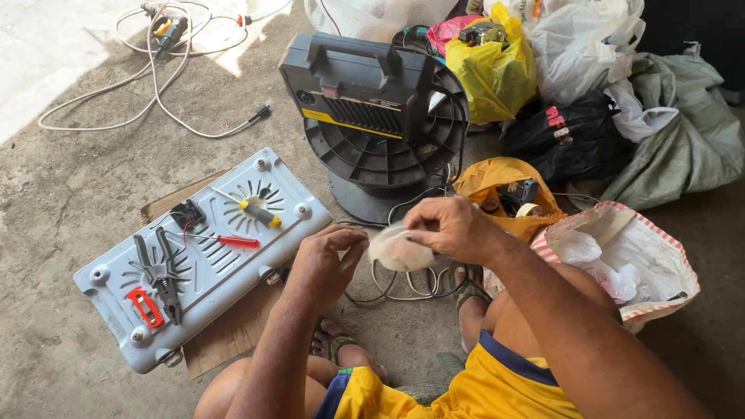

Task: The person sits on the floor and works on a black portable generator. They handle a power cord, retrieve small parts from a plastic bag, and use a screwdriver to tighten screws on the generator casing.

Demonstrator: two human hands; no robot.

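Observation:
My left hand [326, 264] and my right hand [450, 229] meet over a small clear plastic bag [397, 250], held above the concrete floor in front of my knees. The right hand pinches the bag's top edge; the left hand's thumb and fingers touch its left side. What the bag holds is not clear. Under the hands lies a loop of white and black cable [403, 287]. To the left, a grey-white metal panel [299, 225] lies flat on cardboard and carries pliers [163, 279], a red-handled screwdriver [237, 242] and a yellow-handled screwdriver [260, 213].
A dark fan body with a handle [372, 109] stands just beyond my hands. Yellow [497, 74], white, black and orange bags and a striped sack [621, 256] crowd the right side. A white cord [147, 85] with a tool lies at the far left. My sandalled feet are below.

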